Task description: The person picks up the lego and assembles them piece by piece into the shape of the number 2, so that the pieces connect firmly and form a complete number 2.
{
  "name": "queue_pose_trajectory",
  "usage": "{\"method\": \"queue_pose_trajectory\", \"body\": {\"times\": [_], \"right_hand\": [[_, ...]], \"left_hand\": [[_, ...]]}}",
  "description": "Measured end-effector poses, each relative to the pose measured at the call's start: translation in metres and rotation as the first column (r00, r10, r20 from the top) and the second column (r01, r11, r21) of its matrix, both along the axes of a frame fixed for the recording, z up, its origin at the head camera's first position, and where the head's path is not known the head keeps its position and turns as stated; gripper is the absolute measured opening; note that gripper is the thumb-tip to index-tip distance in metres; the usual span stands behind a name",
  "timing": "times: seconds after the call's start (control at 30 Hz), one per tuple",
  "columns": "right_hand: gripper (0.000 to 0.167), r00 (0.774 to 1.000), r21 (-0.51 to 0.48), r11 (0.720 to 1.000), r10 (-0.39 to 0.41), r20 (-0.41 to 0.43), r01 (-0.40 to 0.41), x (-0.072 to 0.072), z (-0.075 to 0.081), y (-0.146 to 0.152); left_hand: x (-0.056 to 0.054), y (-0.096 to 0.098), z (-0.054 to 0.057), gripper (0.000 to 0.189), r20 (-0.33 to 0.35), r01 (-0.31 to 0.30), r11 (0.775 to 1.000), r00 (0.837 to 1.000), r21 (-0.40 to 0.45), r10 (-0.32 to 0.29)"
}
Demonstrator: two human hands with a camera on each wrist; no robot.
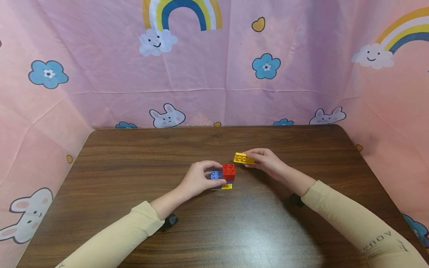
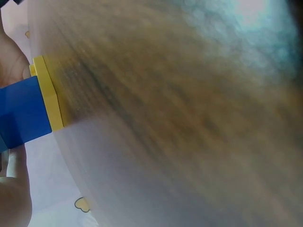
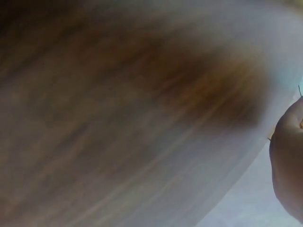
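Pastel fabric backdrop (image 1: 201, 76), printed with rainbows, flowers and rabbits, rising behind and along both sides of the bench. Wood-grain bench (image 1: 134, 156), with the work near its middle as I watch. Two pale sleeves (image 1: 114, 238) reach over it from the near side.

Left grip (image 1: 198, 180): curled about the stack, thumb along the near side, fingers at the far side. Right grip (image 1: 267, 162): thumb and fingers pinched on the right end of a loose brick; the right wrist view shows only part of this hand.

Stack of building bricks: blue studded brick (image 1: 216, 175) at the left, thin yellow plate (image 1: 226, 186) at the base, seen edge-on in the left wrist view. Whether the base touches the bench cannot be told.

Loose yellow brick (image 1: 242, 159): long axis roughly left to right, free end pointing left; studs or underside tubes, unclear.

Red brick (image 1: 229, 172): topmost in the stack, at its right, studs up. The deciding relation, in my judgement: the yellow brick's free end lies just beyond the red brick's far right corner, apart from it, with the right grip farther right.
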State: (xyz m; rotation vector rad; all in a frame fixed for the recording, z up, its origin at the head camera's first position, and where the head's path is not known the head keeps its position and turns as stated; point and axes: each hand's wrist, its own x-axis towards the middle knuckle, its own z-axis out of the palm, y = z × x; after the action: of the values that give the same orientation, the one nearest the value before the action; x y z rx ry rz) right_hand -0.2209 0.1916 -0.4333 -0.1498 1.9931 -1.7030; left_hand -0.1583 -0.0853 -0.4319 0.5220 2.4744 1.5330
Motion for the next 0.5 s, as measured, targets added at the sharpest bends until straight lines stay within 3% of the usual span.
{"method": "queue_pose_trajectory", "body": {"times": [0.5], "right_hand": [[0.039, 0.999, 0.015, 1.0, -0.012, -0.037, 0.013, 0.0035, 0.0054, -0.0025]], "left_hand": [[0.0005, 0.0007, 0.0009, 0.041, 0.007, -0.004, 1.0, 1.0, -0.006, 0.004]]}}
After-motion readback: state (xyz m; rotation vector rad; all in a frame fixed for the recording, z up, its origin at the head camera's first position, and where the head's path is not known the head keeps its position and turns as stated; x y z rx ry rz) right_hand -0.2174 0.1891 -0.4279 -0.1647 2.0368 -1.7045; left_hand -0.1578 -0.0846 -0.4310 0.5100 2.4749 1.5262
